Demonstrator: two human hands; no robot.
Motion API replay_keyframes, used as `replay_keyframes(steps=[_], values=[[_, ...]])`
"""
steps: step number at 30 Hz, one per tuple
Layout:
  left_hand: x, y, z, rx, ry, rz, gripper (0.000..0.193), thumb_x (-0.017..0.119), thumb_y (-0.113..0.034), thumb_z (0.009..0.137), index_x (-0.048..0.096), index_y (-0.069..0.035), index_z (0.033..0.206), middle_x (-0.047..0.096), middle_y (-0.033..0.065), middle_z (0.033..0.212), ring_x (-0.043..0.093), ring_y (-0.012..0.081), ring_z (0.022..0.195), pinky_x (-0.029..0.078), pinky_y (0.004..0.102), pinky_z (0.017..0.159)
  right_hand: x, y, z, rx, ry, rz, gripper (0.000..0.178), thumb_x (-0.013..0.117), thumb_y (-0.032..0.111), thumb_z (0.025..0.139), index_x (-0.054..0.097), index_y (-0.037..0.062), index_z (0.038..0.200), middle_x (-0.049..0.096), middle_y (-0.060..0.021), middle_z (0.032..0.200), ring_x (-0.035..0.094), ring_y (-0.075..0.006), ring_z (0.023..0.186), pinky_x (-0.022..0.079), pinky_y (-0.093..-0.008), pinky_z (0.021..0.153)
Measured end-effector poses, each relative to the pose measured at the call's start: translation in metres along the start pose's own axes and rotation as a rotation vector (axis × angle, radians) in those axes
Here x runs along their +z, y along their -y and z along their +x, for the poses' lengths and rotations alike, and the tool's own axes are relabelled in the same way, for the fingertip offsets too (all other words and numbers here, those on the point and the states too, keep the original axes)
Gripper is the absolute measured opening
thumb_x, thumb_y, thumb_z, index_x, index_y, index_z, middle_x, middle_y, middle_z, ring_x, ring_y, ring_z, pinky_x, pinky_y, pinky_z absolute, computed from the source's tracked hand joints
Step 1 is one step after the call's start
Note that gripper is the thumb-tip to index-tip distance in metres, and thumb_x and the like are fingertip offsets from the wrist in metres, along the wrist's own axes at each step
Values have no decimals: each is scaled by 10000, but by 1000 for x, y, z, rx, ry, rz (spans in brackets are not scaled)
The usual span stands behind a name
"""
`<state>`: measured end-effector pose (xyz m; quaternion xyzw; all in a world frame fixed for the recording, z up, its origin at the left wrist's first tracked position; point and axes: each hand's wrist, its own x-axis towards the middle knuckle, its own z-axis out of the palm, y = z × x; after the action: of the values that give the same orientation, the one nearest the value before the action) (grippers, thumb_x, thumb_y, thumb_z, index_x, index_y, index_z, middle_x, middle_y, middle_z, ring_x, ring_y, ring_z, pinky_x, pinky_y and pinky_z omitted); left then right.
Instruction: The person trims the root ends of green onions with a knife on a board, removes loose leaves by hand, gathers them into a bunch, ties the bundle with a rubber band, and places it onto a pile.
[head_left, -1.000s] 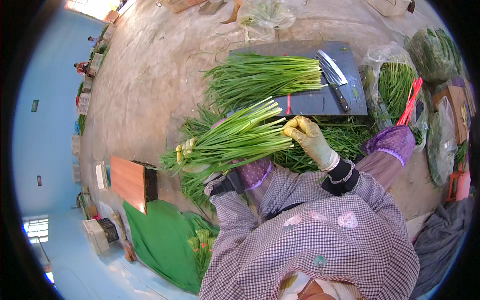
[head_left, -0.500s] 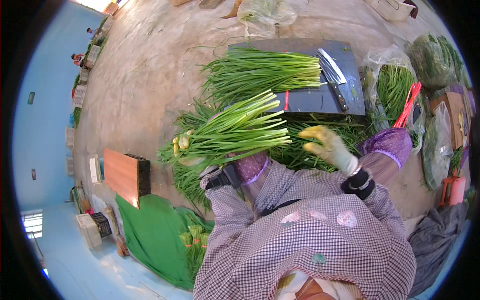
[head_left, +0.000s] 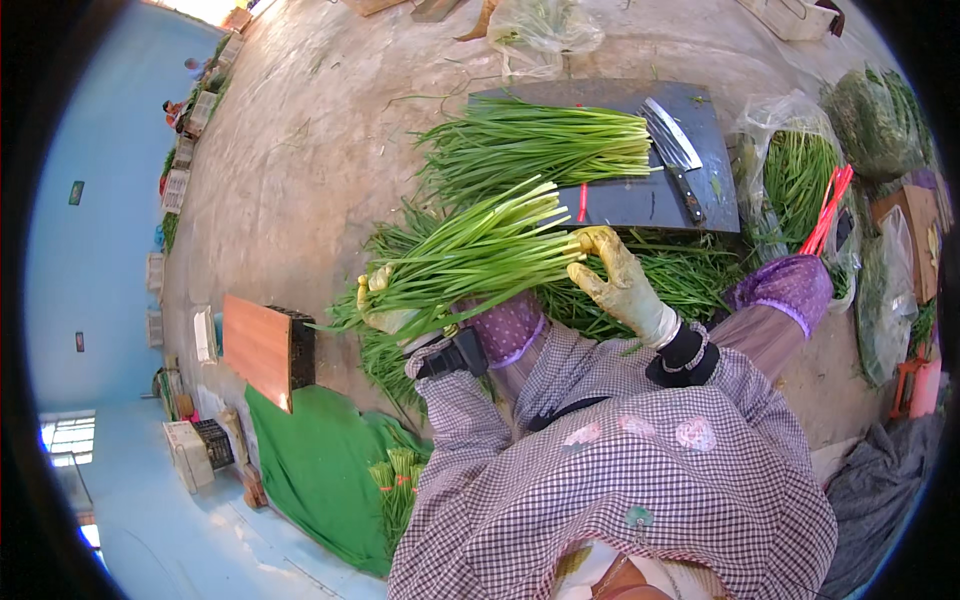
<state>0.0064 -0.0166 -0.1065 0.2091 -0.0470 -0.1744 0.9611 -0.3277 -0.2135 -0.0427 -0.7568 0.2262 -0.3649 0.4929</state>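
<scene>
My left hand (head_left: 380, 303), in a yellow-stained white glove, is closed round a bunch of garlic chives (head_left: 470, 255) above my left thigh. Their pale stalk ends point to the right. My right hand (head_left: 622, 283), gloved the same way, is open, with thumb and fingers apart and fingertips against those ends. Beyond, a second pile of garlic chives (head_left: 530, 145) lies on a dark board (head_left: 630, 205). A knife (head_left: 676, 150) with a black handle rests at the board's right, and a red strip (head_left: 583, 203) lies near its front edge.
Loose greens (head_left: 660, 270) lie under my hands and between my legs. To the right are a plastic bag of greens (head_left: 800, 180) and red ties (head_left: 828, 212) by my knee. A brown board on a crate (head_left: 258, 345) and a green cloth (head_left: 310, 460) are at left.
My right hand has moved left, from clear of the bunch to touching its stalk ends. My left hand keeps its hold on the garlic chives. The whole view has shifted slightly.
</scene>
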Motion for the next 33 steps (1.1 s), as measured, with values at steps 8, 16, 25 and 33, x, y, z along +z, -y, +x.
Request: replay_keyframes(steps=[8, 16, 25, 33], values=[[-1, -1, 2, -111, 167, -72, 221, 551, -267, 983, 709, -112, 970, 621, 15, 778, 570, 199, 785, 495, 400, 883, -1, 6, 10, 64, -22, 128, 129, 722, 92, 928, 672, 5, 1010, 668, -107, 1172, 648, -241, 1053, 519, -339, 906], [8, 1, -5, -51, 189, -124, 256, 563, -286, 950, 729, -99, 1007, 649, 40, 780, 604, 237, 783, 503, 443, 926, 17, -1, 5, 305, -67, 426, 242, 713, 144, 984, 678, 5, 1179, 603, -122, 1347, 597, -184, 1159, 502, -328, 978], [18, 5, -16, 16, 9, -13, 199, 569, -280, 933, 687, -120, 947, 614, 31, 756, 595, 234, 777, 517, 454, 907, 22, 7, -2, 211, -131, 254, 281, 755, 228, 966, 703, 61, 1186, 472, -158, 1513, 503, -247, 1351, 410, -378, 1142], [-8, 0, -1, -85, 332, -145, 304, 527, -334, 992, 733, -122, 1063, 718, 93, 932, 673, 290, 914, 550, 540, 918, 32, 10, 9, 366, 23, 708, 390, 678, 135, 1013, 617, -38, 1357, 607, -81, 1300, 588, -123, 1146, 424, -296, 1090]])
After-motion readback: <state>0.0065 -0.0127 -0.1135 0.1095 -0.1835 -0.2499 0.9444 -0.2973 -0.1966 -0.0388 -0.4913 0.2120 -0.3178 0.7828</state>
